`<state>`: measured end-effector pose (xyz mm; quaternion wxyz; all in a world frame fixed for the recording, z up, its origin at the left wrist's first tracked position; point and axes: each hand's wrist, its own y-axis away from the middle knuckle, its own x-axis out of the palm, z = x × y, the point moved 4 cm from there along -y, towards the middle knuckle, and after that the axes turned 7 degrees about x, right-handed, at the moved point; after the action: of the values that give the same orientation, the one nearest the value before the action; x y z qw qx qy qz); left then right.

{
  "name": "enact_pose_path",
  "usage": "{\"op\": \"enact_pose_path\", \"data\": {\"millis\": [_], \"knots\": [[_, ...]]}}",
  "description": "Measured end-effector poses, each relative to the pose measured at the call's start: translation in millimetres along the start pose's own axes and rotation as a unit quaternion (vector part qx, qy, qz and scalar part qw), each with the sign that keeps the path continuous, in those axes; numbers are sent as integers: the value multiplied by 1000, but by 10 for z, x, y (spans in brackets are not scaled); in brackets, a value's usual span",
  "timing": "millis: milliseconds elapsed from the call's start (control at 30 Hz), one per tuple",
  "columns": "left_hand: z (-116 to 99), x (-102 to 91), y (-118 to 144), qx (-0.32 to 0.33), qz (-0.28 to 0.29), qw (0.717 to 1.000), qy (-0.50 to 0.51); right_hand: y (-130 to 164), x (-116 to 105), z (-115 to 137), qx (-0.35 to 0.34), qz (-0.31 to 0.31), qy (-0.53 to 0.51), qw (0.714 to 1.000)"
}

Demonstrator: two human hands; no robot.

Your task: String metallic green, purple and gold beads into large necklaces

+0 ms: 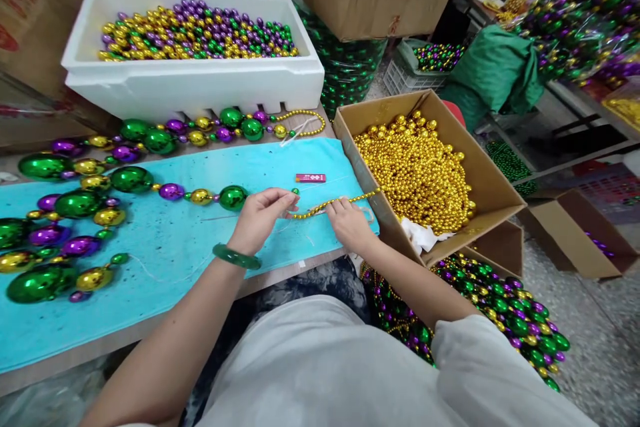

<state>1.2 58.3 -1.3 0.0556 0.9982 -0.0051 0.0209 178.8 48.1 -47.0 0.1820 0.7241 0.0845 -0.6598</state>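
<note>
Handling of a fine gold bead strand, clock directions taken from the midpoint between the hands, with 12 pointing away from the worker. The gold bead strand [316, 210] lay over the blue cloth [165, 227], running toward 3 o'clock to the near-left rim of the cardboard box [493, 187]. At 9 o'clock the left hand [263, 210] had its fingers pinched together at the strand's end, just below a small green bead [295, 191]; whether bead or thread lay between the tips could not be told. At 3 o'clock the right hand [351, 223] had its fingers curled down and gripping the strand. Good technique probably called for light, even tension between the two grips, the pinch kept close to the end, and enough slack left at the rim to avoid snagging. Open cloth lay at 12 o'clock, interrupted by a small dark-red packet [311, 178]. The large-bead strand [171, 191] hemmed in the left hand from 9 o'clock, and the foam box [200, 83] bounded the far side at 10 to 11. Toward 6 o'clock the near edge of the surface [75, 355] passed close to the worker's body, so lateral movement along the cloth seemed safer than pulling inward.
</note>
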Motion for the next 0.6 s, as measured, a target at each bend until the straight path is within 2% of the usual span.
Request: {"op": "enact_pose_path", "data": {"millis": [100, 267, 433, 533, 600], "knots": [[-1, -51, -1, 12, -11, 1000, -6, -36, 5, -59, 5, -12, 14, 1000], [-71, -116, -5, 27, -30, 999, 22, -51, 5, -94, -54, -14, 23, 998], [-178, -139, 1, 21, -44, 997, 52, -21, -93, -121, -33, -19, 22, 999], [-170, -158, -10, 12, -54, 997, 57, 45, -196, -157, -50, -12, -18, 999], [-131, -168, -22, 7, -57, 997, 57, 117, -277, -230, -56, -8, -93, 994]]}}
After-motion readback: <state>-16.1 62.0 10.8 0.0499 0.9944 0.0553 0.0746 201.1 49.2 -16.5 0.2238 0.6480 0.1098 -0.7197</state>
